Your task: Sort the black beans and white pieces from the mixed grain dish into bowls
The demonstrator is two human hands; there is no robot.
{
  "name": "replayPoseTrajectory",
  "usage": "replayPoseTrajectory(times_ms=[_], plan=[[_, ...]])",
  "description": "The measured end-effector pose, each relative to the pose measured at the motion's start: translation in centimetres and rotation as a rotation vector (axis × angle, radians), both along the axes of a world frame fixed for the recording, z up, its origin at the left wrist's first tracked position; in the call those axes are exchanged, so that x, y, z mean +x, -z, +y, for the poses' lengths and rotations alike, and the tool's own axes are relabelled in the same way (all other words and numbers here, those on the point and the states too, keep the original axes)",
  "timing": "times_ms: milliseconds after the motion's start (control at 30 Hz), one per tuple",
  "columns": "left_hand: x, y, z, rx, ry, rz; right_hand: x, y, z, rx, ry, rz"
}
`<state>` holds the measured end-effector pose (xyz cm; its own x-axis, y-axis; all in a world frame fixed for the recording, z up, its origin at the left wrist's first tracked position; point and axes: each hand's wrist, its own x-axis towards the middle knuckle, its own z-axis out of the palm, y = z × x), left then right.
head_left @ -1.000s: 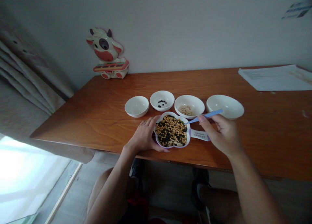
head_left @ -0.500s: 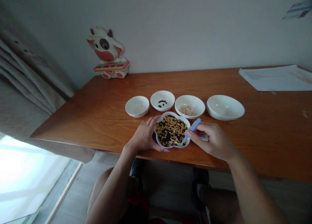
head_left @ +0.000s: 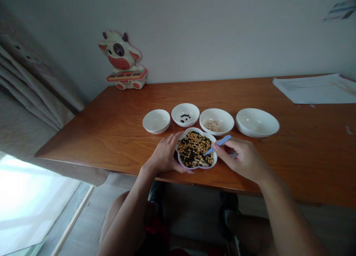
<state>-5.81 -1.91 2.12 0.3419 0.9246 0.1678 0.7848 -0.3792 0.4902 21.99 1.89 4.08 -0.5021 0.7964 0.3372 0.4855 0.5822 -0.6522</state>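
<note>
A white scalloped dish with a purple rim [head_left: 181, 156] stands at the table's front, heaped with a mix of yellow soybeans, black beans and pale bits [head_left: 194, 150]. My left hand [head_left: 164, 154] clasps the dish's left side. My right hand [head_left: 243, 159] pinches blue plastic tweezers [head_left: 219, 143], their tips down among the beans. Behind the dish, in a row, are a bare white bowl [head_left: 156, 121], a bowl holding several black beans [head_left: 185, 109], a bowl of pale bits [head_left: 216, 115] and a larger bare bowl [head_left: 257, 122].
All of this stands on a wooden table [head_left: 91, 137]. A printed label [head_left: 233, 155] lies partly under my right hand. Papers [head_left: 314, 89] lie at the back right, a toy cow [head_left: 122, 61] stands at the back left, and a curtain [head_left: 30, 81] hangs to the left.
My right hand has moved left and down, bringing the tweezers from above the dish's right edge into the bean mix. My left hand has stayed on the dish.
</note>
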Motion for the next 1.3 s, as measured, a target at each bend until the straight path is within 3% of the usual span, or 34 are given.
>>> replayPoseTrajectory(times_ms=[867,1300], plan=[[-0.2,0.3,0.0,0.015,0.002,0.034,0.1,0.0,0.0,-0.004,0.004,-0.054],[-0.1,0.0,0.0,-0.021,-0.013,0.017,0.3,-1.2,-0.6,0.098,-0.063,-0.077]])
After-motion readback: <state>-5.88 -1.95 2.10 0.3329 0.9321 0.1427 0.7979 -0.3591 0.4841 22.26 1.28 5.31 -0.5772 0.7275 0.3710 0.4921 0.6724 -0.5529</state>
